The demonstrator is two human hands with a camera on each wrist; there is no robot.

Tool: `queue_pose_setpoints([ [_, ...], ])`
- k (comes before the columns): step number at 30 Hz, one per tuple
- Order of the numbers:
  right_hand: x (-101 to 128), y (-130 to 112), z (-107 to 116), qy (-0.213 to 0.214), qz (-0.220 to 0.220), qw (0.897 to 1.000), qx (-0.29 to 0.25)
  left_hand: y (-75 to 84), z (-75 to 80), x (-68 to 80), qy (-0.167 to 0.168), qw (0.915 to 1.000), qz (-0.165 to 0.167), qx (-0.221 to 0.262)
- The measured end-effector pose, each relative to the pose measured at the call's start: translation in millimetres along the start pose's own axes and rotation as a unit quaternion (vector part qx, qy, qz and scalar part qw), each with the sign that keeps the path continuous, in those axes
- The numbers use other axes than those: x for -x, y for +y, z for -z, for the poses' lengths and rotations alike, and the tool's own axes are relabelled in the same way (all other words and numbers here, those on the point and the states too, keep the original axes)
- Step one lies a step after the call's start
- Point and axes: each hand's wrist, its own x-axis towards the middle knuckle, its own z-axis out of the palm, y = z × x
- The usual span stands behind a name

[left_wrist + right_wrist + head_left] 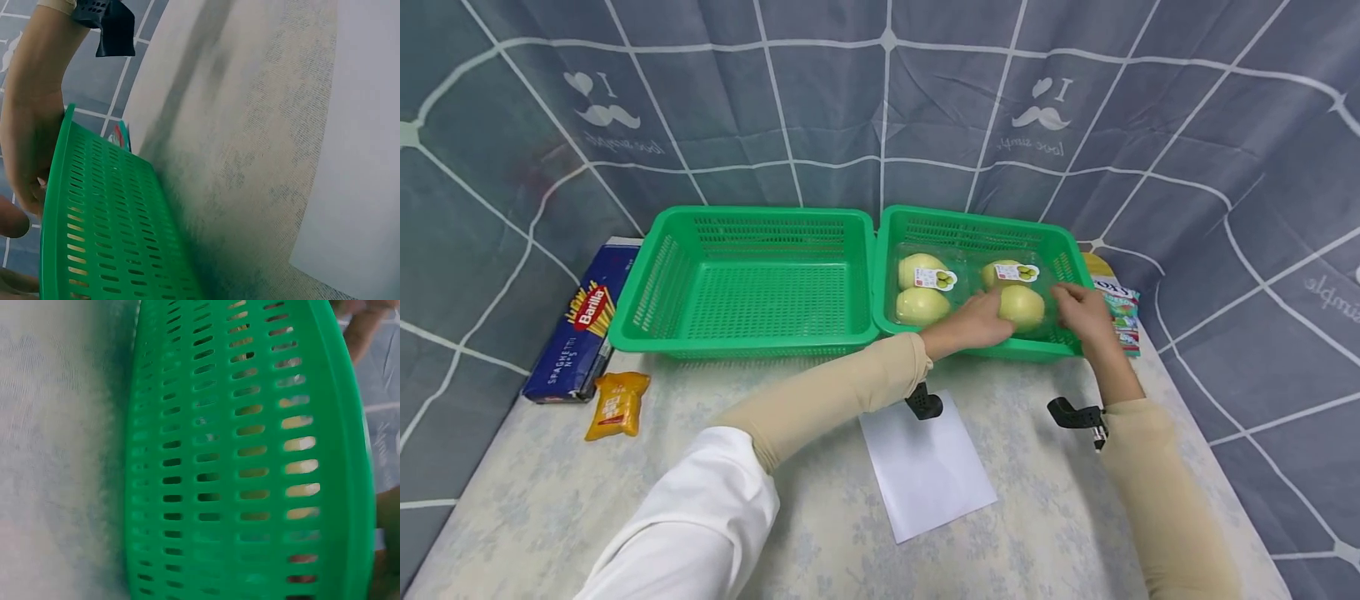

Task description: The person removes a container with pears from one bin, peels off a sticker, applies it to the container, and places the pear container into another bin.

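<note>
Two clear plastic packs of pale yellow-green fruit sit side by side in the right green basket (1037, 348), each with a white label. My left hand (973, 323) reaches over the front rim and grips the left side of the right-hand fruit pack (1022, 308). At that pack's other side, my right hand (1084, 312) holds its edge with curled fingers. The left-hand fruit pack (922, 307) lies just left of my left hand. In both wrist views the basket wall (219, 462) hides most of the packs; yellow fruit shows through its slots.
Another green basket (760, 300), with nothing in it, stands directly to the left. Beside it are a blue spaghetti box (580, 325) and an orange snack packet (617, 405). White paper (928, 471) lies in front, and a colourful packet (1122, 312) stands right of the baskets.
</note>
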Motion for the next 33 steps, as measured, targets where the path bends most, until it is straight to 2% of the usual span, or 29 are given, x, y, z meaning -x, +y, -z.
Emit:
queue_pose_setpoints([
  [2, 3.8, -2.4, -1.3, -0.016, 0.007, 0.997, 0.076, 0.2, -0.1, 0.7, -0.006, 1.0000, -0.002, 0.000],
  [5, 8.9, -2.7, -2.1, -0.042, 0.019, 0.985, 0.163, 0.5, 0.0, 0.5, -0.020, 0.9998, -0.004, -0.003],
  [10, 15.2, -2.1, -5.6, -0.067, 0.021, 0.975, 0.212, 3.0, -0.9, 1.5, -0.039, 0.9988, 0.005, -0.028],
  [15, 18.3, -5.6, -10.7, -0.068, 0.020, 0.970, 0.231, 9.6, 2.1, 4.0, -0.050, 0.9977, 0.005, -0.046],
  [21, 20.1, -7.1, -13.3, -0.044, 0.014, 0.973, 0.227, 11.7, 5.0, 9.8, -0.057, 0.9965, 0.006, -0.061],
  [27, 18.8, -8.4, -14.4, -0.026, 0.018, 0.974, 0.224, 6.9, 9.0, 16.0, -0.050, 0.9973, 0.003, -0.053],
  [33, 18.4, -4.5, -18.8, -0.029, 0.012, 0.974, 0.225, -4.2, 13.0, 31.4, -0.052, 0.9970, -0.026, -0.051],
])
